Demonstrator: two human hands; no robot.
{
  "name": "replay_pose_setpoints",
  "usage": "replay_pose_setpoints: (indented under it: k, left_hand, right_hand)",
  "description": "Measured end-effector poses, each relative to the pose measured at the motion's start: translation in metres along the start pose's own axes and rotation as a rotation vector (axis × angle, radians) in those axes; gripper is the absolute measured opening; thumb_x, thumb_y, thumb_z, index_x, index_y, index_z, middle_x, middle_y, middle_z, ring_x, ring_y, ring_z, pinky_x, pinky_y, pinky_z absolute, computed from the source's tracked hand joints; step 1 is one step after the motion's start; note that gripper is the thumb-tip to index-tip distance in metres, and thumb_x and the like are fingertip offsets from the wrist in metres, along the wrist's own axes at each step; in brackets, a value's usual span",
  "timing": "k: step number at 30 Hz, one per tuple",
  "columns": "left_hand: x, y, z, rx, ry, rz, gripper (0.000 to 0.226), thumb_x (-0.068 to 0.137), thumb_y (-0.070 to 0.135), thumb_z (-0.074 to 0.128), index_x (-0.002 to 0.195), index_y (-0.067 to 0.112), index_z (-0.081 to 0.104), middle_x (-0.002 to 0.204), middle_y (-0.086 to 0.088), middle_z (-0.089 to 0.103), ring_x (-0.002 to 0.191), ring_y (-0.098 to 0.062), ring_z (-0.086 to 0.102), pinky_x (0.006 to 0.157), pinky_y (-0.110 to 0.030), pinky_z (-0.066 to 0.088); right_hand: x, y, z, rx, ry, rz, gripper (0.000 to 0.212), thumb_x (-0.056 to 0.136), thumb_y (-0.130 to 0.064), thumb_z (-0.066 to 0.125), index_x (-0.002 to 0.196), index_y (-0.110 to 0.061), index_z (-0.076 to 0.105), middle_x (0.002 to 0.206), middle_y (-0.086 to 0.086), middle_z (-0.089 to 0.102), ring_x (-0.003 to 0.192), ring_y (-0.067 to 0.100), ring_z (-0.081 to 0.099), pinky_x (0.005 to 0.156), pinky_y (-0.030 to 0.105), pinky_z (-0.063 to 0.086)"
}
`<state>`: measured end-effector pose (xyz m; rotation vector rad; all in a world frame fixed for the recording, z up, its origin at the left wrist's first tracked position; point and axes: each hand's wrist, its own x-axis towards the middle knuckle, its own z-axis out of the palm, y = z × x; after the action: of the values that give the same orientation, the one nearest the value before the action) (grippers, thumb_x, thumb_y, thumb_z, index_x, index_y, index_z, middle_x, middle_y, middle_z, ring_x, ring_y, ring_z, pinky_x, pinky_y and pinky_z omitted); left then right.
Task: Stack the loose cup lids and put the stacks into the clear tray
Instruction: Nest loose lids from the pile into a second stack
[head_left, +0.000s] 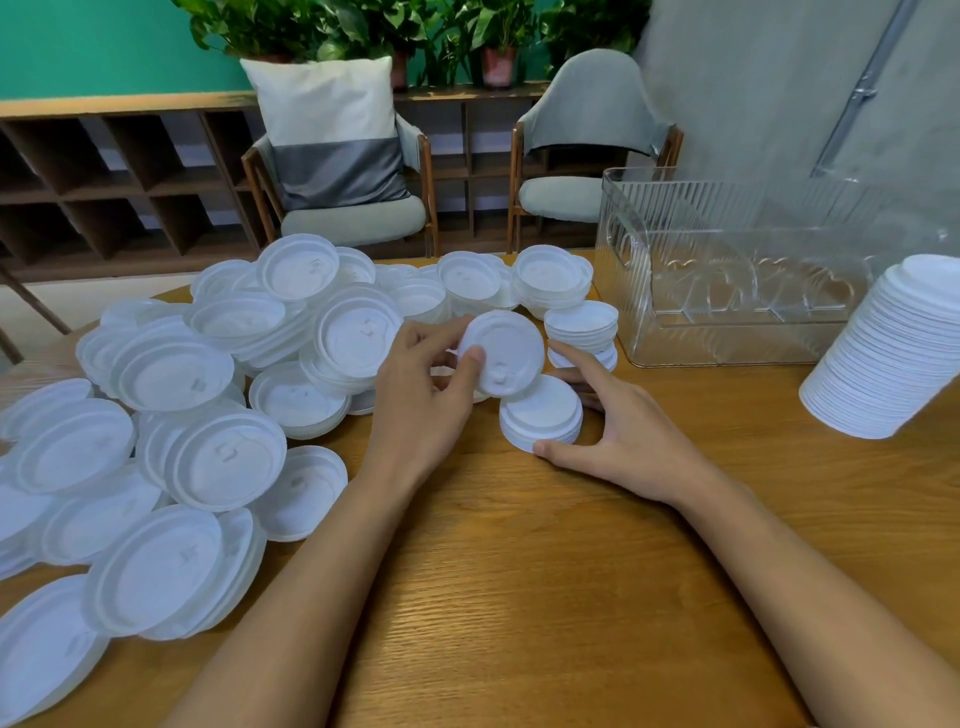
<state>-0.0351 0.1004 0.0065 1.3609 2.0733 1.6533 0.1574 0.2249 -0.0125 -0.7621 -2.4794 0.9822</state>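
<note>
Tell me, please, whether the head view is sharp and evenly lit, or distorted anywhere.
Head view: soft, even light, faint shadows; wide-angle stretch skews the tall lid stack at the right edge; the loose lids look washed out; the clear tray catches mild glints.

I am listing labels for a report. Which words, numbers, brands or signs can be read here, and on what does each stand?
No readable text anywhere.
Loose lids: small raised marks in the middle, too blurred to read.
Lid held by the left hand: a raised mark near its edge, unreadable too.
Clear tray: heart shapes only, no letters.
</note>
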Motion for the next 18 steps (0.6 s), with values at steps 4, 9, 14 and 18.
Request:
replay_pose_setpoints:
  k: [4, 9, 14, 18]
  left_hand:
    - [-0.002, 0.002, 0.003, -0.043, -0.086, -0.024, 0.036, 0.103, 0.024, 0.065, 0.137, 0.035, 0.065, 0.116, 0.007, 0.066, 0.1, 0.005, 0.062, 0.08, -0.003, 0.045]
    - [-0.008, -0.003, 0.011, -0.053, -0.097, 0.008, 0.025, 0.098, 0.017, 0.072, 0.123, 0.023, 0.074, 0.098, 0.01, 0.077, 0.093, 0.0, 0.069, 0.077, -0.007, 0.047]
    - [-0.011, -0.003, 0.015, 0.066, -0.216, 0.067, 0.024, 0.098, 0.044, 0.07, 0.109, 0.025, 0.079, 0.101, 0.018, 0.076, 0.1, 0.005, 0.068, 0.082, -0.011, 0.049]
    - [-0.01, -0.003, 0.008, 0.198, -0.309, 0.102, 0.049, 0.079, 0.053, 0.087, 0.122, 0.033, 0.074, 0.109, 0.023, 0.071, 0.105, 0.009, 0.062, 0.087, -0.005, 0.044]
  right_hand:
    - [-0.001, -0.003, 0.001, 0.025, -0.009, -0.036, 0.112, 0.076, -0.04, 0.091, 0.157, -0.06, 0.016, 0.148, -0.025, 0.051, 0.132, -0.012, 0.049, 0.111, 0.015, 0.038]
    - [-0.003, -0.006, 0.004, 0.014, -0.031, -0.1, 0.102, 0.078, -0.038, 0.091, 0.157, -0.053, 0.029, 0.143, -0.035, 0.047, 0.132, -0.017, 0.045, 0.11, 0.009, 0.037]
    - [-0.003, -0.005, 0.004, -0.032, -0.002, -0.136, 0.085, 0.078, -0.042, 0.09, 0.152, -0.04, 0.048, 0.144, -0.028, 0.055, 0.133, -0.011, 0.047, 0.109, 0.013, 0.039]
    - [-0.002, -0.001, 0.004, -0.045, 0.004, -0.103, 0.091, 0.077, -0.045, 0.09, 0.155, -0.039, 0.044, 0.148, -0.027, 0.052, 0.135, -0.014, 0.044, 0.109, 0.011, 0.036]
